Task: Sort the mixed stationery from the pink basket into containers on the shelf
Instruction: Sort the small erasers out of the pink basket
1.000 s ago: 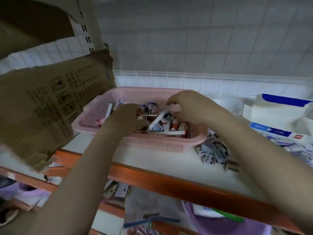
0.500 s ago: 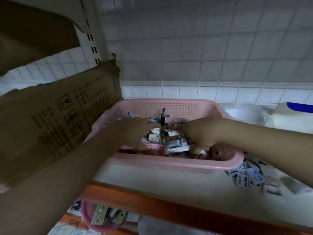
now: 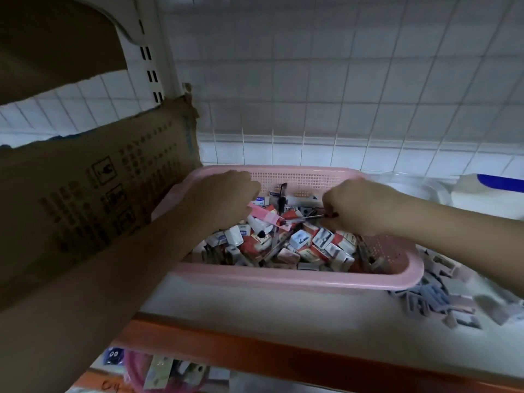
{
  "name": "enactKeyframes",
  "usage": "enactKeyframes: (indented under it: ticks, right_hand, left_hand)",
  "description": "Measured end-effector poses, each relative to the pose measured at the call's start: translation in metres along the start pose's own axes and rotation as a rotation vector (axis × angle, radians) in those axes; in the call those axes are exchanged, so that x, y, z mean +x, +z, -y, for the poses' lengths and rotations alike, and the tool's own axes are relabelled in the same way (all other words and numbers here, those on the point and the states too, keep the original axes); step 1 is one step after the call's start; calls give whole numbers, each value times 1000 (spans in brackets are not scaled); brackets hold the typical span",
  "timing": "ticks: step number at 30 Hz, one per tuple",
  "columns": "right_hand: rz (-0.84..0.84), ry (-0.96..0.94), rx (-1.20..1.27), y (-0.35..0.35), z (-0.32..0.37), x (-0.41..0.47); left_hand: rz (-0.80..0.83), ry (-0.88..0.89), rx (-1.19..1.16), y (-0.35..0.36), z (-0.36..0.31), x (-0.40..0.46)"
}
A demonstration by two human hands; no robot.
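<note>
Pink perforated plastic basket (image 3: pixel 306 177) sits on shelf, full of small eraser boxes (image 3: pixel 300 245): light, stiff. Right hand (image 3: pixel 360 205) pinches thin slippery pen (image 3: pixel 309 219) by one end; left hand (image 3: pixel 218 202) grip can't tell, prob. holding pink box (image 3: pixel 262 215).

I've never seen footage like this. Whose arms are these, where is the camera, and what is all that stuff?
No machine here: a person wears a camera on the head, looking down at their own hands. Both reach into a pink basket full of small boxed stationery, standing on a white shelf. The right hand pinches a thin pen. The left hand rests on the pile beside a pink box; whether it grips it is hidden. A cardboard box stands left, loose small items lie right.
</note>
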State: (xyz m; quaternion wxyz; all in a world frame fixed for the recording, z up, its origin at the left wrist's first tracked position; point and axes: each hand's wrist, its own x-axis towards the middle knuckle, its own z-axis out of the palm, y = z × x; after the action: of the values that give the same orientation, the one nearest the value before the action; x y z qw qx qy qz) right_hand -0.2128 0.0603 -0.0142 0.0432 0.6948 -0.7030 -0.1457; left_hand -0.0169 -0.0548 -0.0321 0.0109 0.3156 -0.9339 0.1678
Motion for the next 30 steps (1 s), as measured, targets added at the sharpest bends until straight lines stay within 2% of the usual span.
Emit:
enactKeyframes:
  ticks: [3,5,9,12,14,19,23,30]
  right_hand:
    - [264,-23,61,15,7,0]
    - [352,-29,145,26,7,10]
    - [314,-51,532,27,7,27]
    - [195,-18,556,30,18,27]
    - [134,3,446,33,26,23]
    - [293,-26,204,27,27,28]
    - [376,-52,289,21,27,31]
    - [397,-132,235,18,16,25]
  left_hand:
    - [200,-87,-56,8,0,-7]
    - [294,-80,-179,12,-4,-14]
    - [418,-100,-237,17,-12,-15]
    - [546,-125,-260,20,-12,-5]
    - [565,-132,-304,20,-15,-2]
    - [527,-130,-229,14,-24,3]
    - [613,-191,-232,22,-34,8]
    - [526,-146,-349,20,-11,2]
